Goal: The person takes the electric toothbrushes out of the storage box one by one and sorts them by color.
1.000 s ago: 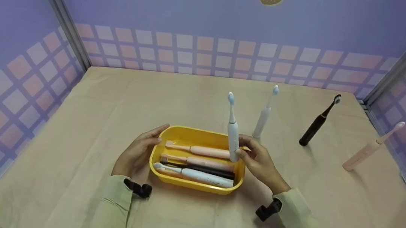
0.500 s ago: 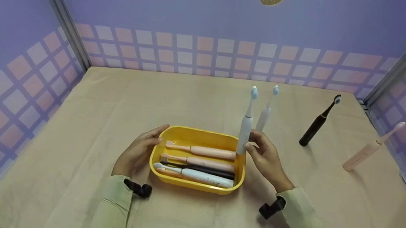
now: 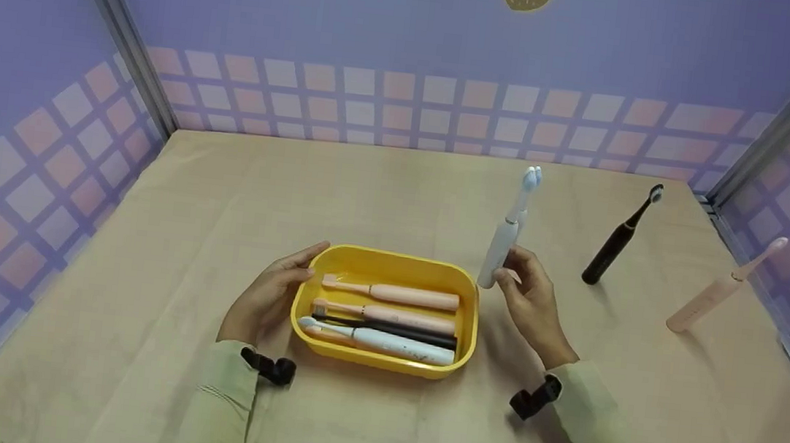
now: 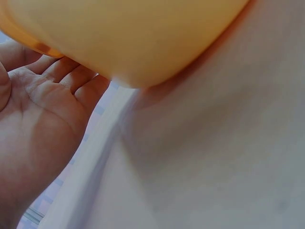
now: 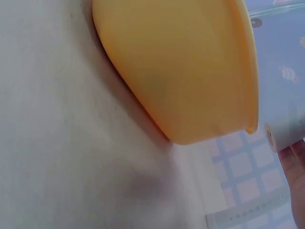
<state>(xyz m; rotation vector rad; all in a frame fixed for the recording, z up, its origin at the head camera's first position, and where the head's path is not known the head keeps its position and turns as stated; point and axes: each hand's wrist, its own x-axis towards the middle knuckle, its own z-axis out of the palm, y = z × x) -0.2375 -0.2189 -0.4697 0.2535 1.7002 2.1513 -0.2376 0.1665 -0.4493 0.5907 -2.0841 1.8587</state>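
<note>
My right hand (image 3: pixel 535 306) pinches the handle of a white electric toothbrush (image 3: pixel 496 256), held upright with a slight tilt just past the right end of a yellow plastic bin (image 3: pixel 390 265). In the right wrist view the base of that handle (image 5: pixel 282 136) shows beside the bin's rim. My left hand (image 3: pixel 265 300) grips the bin's left end, thumb at the rim and fingers along the outer wall. Inside the bin lie pink toothbrushes (image 3: pixel 416 296), a black one (image 3: pixel 420 336) and a white one (image 3: pixel 400 345), heads to the left. Another white toothbrush (image 3: pixel 522 224) stands behind the held one, mostly hidden.
On the right side of the cloth-covered table (image 3: pixel 252 184), a black electric toothbrush (image 3: pixel 610 253) and a pink one (image 3: pixel 703 304) stand upright. Purple panels with a checkered band (image 3: pixel 407 109) close off the back and both sides.
My right hand has carried the white toothbrush rightward from over the bin to beyond its right end, so it overlaps the standing white one. The left hand and bin have stayed put.
</note>
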